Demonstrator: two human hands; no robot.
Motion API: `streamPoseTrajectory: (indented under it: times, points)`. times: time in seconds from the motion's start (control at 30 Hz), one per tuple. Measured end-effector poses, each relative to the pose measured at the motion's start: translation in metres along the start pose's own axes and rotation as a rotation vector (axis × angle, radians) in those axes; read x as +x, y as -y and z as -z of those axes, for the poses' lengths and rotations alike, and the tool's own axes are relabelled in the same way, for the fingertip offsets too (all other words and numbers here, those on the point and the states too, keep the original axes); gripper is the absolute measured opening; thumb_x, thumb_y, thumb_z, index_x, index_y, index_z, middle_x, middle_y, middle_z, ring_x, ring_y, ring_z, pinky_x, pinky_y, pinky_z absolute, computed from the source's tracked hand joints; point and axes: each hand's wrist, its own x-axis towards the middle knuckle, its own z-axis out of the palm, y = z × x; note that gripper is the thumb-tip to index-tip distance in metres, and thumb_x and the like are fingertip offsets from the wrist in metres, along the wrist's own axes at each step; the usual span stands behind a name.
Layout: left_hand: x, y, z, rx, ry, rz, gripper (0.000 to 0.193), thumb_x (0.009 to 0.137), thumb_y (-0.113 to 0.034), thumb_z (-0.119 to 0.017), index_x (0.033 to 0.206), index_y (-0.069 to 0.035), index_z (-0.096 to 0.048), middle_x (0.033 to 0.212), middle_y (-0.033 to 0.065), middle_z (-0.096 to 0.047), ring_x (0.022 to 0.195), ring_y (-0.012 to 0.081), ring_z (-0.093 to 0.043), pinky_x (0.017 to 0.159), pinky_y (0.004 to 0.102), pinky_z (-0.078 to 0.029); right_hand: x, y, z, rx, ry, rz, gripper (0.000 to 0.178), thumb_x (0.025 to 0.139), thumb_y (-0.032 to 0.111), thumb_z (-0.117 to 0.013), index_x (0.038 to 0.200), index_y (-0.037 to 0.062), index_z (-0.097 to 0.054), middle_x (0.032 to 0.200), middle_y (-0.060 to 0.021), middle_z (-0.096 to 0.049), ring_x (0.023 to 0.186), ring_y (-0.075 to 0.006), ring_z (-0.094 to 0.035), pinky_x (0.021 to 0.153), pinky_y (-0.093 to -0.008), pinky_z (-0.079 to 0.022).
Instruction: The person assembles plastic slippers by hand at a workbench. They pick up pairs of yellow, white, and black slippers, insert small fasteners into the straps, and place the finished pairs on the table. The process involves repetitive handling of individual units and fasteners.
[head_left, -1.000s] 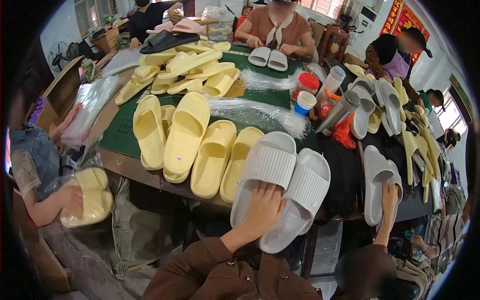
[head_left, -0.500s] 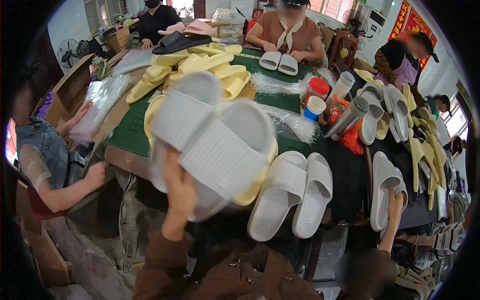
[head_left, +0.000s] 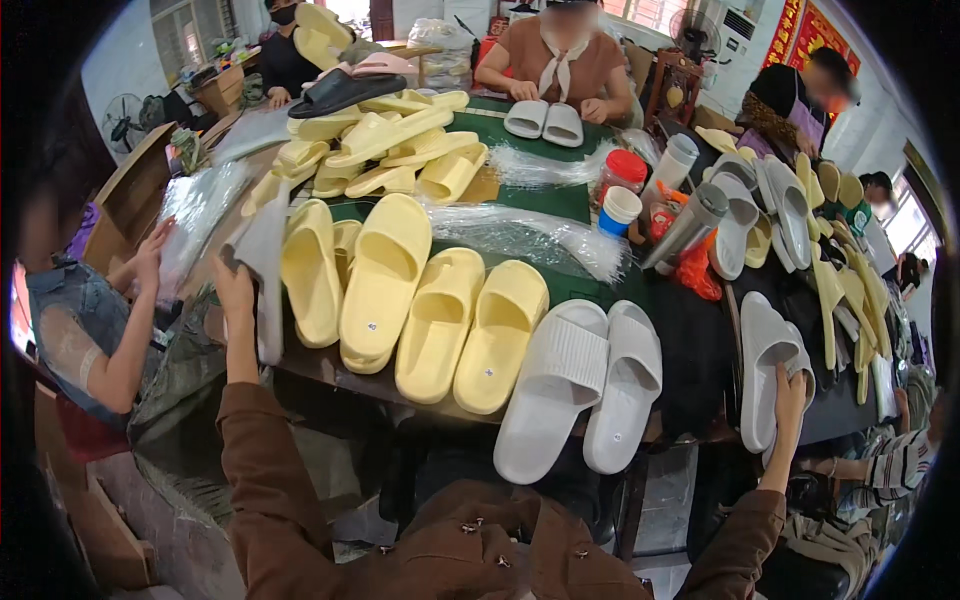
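Observation:
At the table's left edge, my left hand [head_left: 235, 292] grips a grey slide slipper [head_left: 268, 280] stood on its side; whether a second lies behind it is hidden. My right hand [head_left: 790, 398] is closed on a pair of grey slides [head_left: 762, 360] at the right, its fingers partly inside them. Between my arms stand two grey ribbed slides [head_left: 550, 400], toes pointing away from me. Left of these are yellow slides [head_left: 425, 350], several in a row along the near edge.
A heap of yellow slides [head_left: 385, 140] lies behind the row, beside clear plastic bags [head_left: 530, 235]. A red-lidded jar [head_left: 622, 175] and a steel tumbler [head_left: 690, 225] stand at right centre. Co-workers sit left and across; a person's arm [head_left: 105, 375] is close to my left hand.
My left hand has carried grey slides from over the table's middle to its left edge, uncovering the yellow row. My right hand stays on the grey pair at the right.

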Motion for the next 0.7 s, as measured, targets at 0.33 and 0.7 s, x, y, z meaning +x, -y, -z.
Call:
streamPoseTrajectory:
  times: [0.33, 0.7]
  points:
    - [-0.219, -0.26, -0.023, -0.131, 0.538, -0.479, 0.051, 0.082, -0.005, -0.059, 0.132, -0.001, -0.05, 0.145, 0.0227, -0.033, 0.135, 0.0408, -0.03, 0.112, 0.0468, -0.023, -0.009, -0.008, 0.011, 0.031, -0.032, -0.009, 0.05, 0.094, 0.032, -0.055, 0.12, -0.0111, -0.051, 0.118, -0.0294, -0.054, 0.112, -0.0428, -0.051, 0.095, -0.0422, -0.038]
    - [-0.271, -0.273, -0.094, -0.131, 0.594, -0.343, 0.06, 0.078, -0.005, -0.064, 0.136, -0.006, -0.047, 0.134, 0.0361, -0.031, 0.116, 0.0482, -0.041, 0.099, 0.0516, -0.034, -0.013, -0.003, 0.011, 0.029, -0.11, 0.062, 0.045, 0.093, 0.031, -0.057, 0.113, -0.0088, -0.056, 0.114, -0.0292, -0.056, 0.108, -0.0438, -0.052, 0.092, -0.0433, -0.039]
